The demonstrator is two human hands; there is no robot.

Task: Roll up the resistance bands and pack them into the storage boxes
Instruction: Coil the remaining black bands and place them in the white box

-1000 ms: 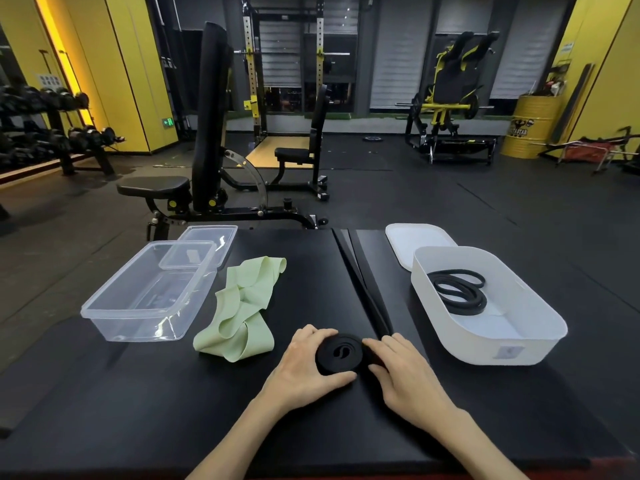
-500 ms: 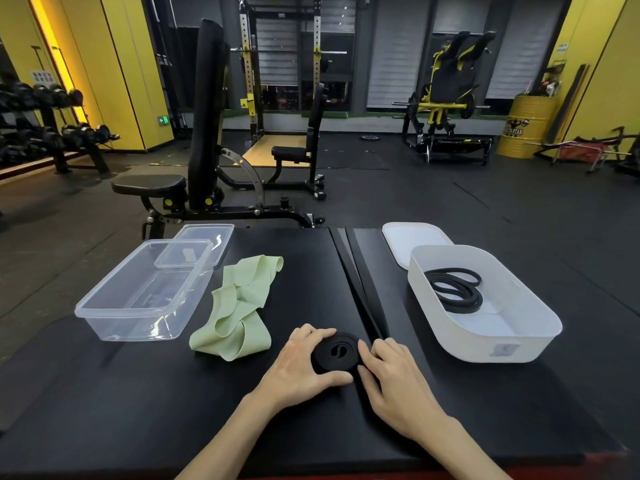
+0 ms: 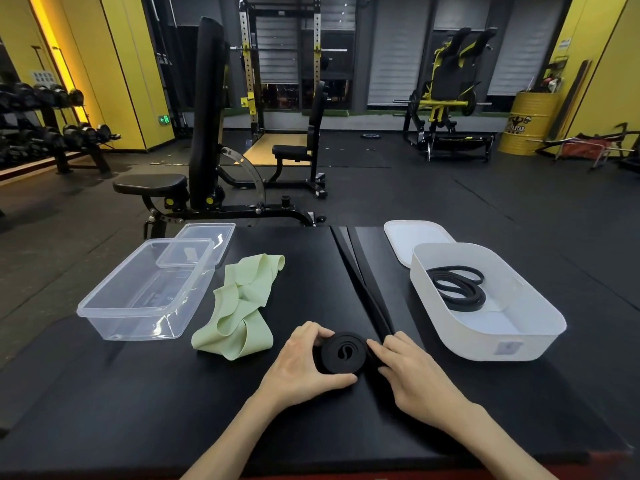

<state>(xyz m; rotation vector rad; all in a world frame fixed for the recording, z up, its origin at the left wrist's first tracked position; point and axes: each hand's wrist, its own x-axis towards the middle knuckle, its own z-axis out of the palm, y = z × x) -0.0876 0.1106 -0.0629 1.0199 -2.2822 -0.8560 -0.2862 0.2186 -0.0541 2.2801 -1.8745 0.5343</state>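
Observation:
A black resistance band (image 3: 343,353), wound into a flat coil, lies on the black mat (image 3: 138,393) near its front middle. My left hand (image 3: 304,365) curls round the coil's left side, thumb under its front edge. My right hand (image 3: 412,372) pinches the band's loose tail (image 3: 372,306) at the coil's right side; the tail runs away toward the mat's far edge. A light green band (image 3: 239,310) lies crumpled to the left. The clear plastic box (image 3: 138,323) stands at the left. The white box (image 3: 540,327) at the right holds a loosely coiled black band (image 3: 457,289).
A clear lid (image 3: 207,233) leans behind the clear box and a white lid (image 3: 412,237) lies behind the white box. Beyond the mat stand an adjustable bench (image 3: 194,181), a squat rack, a dumbbell rack at the left and a yellow drum at the right.
The coil between my hands has grown slightly as more tail is wound on. Both hands stay at the same spot on the mat.

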